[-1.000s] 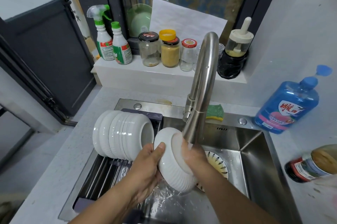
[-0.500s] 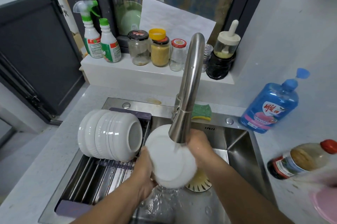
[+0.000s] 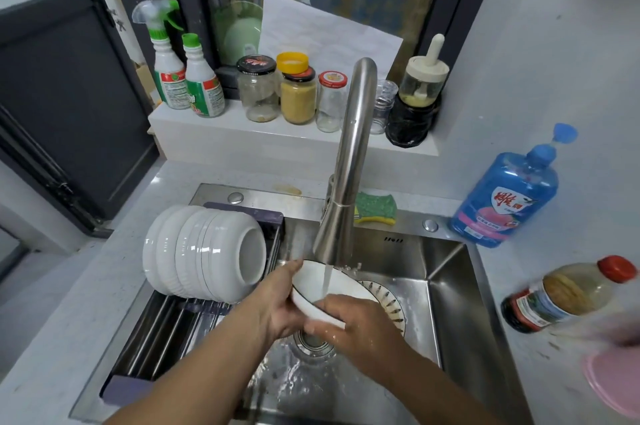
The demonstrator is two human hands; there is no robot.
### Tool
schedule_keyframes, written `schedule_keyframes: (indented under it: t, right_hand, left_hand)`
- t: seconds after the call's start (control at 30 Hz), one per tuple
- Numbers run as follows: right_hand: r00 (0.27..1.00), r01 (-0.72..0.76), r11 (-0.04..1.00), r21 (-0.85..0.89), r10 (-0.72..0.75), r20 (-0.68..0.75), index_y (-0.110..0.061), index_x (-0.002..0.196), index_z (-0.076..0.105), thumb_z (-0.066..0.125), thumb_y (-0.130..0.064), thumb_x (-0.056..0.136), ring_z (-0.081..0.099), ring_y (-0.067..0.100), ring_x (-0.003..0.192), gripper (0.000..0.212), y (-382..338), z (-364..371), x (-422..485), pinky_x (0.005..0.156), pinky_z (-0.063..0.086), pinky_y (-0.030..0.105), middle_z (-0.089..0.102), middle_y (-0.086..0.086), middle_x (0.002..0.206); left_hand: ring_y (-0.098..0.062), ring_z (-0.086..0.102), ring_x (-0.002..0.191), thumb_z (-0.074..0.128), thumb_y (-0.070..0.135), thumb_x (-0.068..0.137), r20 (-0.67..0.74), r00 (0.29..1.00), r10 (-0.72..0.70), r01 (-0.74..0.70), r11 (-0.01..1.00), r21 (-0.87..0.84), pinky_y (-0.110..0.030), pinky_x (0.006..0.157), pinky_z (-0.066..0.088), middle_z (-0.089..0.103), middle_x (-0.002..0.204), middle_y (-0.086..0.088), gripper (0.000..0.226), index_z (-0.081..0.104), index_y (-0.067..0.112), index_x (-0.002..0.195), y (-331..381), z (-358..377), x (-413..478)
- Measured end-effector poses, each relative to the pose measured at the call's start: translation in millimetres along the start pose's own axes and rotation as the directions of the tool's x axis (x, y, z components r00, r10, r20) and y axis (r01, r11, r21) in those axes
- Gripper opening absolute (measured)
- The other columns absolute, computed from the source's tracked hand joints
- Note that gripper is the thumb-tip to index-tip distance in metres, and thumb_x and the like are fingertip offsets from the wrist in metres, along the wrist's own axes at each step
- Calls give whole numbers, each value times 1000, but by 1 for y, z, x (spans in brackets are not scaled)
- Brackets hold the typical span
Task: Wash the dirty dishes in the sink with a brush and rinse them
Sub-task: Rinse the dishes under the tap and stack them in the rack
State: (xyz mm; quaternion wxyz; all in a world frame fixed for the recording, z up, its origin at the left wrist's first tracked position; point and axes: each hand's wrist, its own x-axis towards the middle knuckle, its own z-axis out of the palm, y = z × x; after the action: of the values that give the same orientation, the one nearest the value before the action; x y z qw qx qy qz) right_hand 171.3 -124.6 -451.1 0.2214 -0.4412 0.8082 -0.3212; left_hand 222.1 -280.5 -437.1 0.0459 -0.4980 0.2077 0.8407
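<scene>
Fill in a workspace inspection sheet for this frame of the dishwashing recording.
Surface: grey speckled countertop around a wet stainless steel sink.
Job's things: white dark-rimmed ceramic bowl under the running steel faucet; patterned plate in the sink; stack of white ribbed bowls on the roll-up metal rack; no brush seen.
Clutter: green-yellow sponge, blue soap bottle, brown sauce bottle; glass jars and white spray bottles on the white ledge.
Grippers: left hand and right hand both grip the bowl.
Cables: nothing seen.
Surroundings: dark window frame, grey door at left.
</scene>
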Motion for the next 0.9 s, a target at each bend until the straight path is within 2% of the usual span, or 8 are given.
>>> schedule_keyframes:
  t: [0.17, 0.27, 0.33, 0.43, 0.53, 0.6, 0.7, 0.9]
  right_hand:
    - [993, 60, 988, -145, -45, 109, -27, 117, 60, 33, -52, 106, 56, 6, 106, 39, -7, 7, -6, 98, 45, 35, 64, -11, 116]
    - [992, 69, 961, -268, -37, 121, -30, 139, 55, 21, -51, 107, 35, 4, 142, 51, -2, 16, -6, 123, 18, 29, 47, -11, 152]
    - [998, 21, 945, -326, 1, 66, -27, 137, 59, 18, -49, 106, 34, 6, 143, 55, 8, 19, -4, 125, 10, 34, 48, -8, 149]
    - [973, -118, 934, -337, 41, -227, -26, 115, 70, 38, -41, 98, 53, 17, 127, 39, 32, 20, 1, 115, 33, 36, 59, -3, 134]
    - [883, -292, 919, -264, 152, -444, -25, 120, 62, 64, -25, 86, 53, 21, 113, 33, 32, 8, 10, 93, 50, 39, 53, -4, 127]
    - [832, -450, 885, -118, 367, -417, -27, 129, 51, 65, -29, 92, 56, 24, 112, 40, 27, 0, 16, 85, 47, 37, 51, -4, 127]
    - [754, -605, 783, 144, 621, -213, -18, 122, 50, 48, -32, 104, 60, 32, 106, 24, 30, -6, 29, 84, 45, 38, 65, 7, 120]
    - [632, -606, 686, 403, 723, -279, -4, 114, 52, 41, -11, 105, 54, 26, 89, 15, 25, 24, 27, 73, 35, 29, 66, 16, 110]
  left_hand:
    - [-37, 73, 74, 44, 31, 108, -35, 987, 159, -159, 987, 8, -49, 75, 53, 75, 80, -24, 40, 62, -5, 106, -19, -10, -1]
    - [-36, 72, 86, 41, 37, 108, -7, 969, 246, -246, 967, -65, -48, 80, 55, 76, 93, -24, 44, 61, -2, 114, -25, -21, 10]
    - [-34, 73, 88, 42, 33, 109, -31, 951, 309, -310, 948, -67, -45, 76, 58, 77, 98, -20, 37, 60, 3, 120, -27, -30, 19]
    - [-31, 73, 91, 44, 24, 109, -48, 942, 332, -334, 939, -74, -43, 70, 60, 77, 101, -15, 28, 58, 7, 126, -27, -36, 25]
    - [-31, 70, 95, 45, 16, 108, -65, 945, 321, -325, 944, -63, -46, 79, 56, 75, 104, -14, 26, 57, 6, 130, -26, -39, 27]
    - [-33, 69, 99, 47, 14, 108, -73, 948, 311, -314, 948, -43, -50, 85, 55, 73, 112, -17, 30, 55, 3, 134, -26, -42, 32]
    - [-36, 69, 104, 49, 8, 106, -83, 952, 294, -299, 953, -47, -51, 77, 61, 69, 123, -20, 33, 51, 3, 139, -24, -45, 38]
    - [-30, 74, 91, 51, -19, 91, -59, 943, 328, -330, 944, -33, -34, 61, 63, 75, 110, -18, 44, 59, 0, 130, -56, -35, 32]
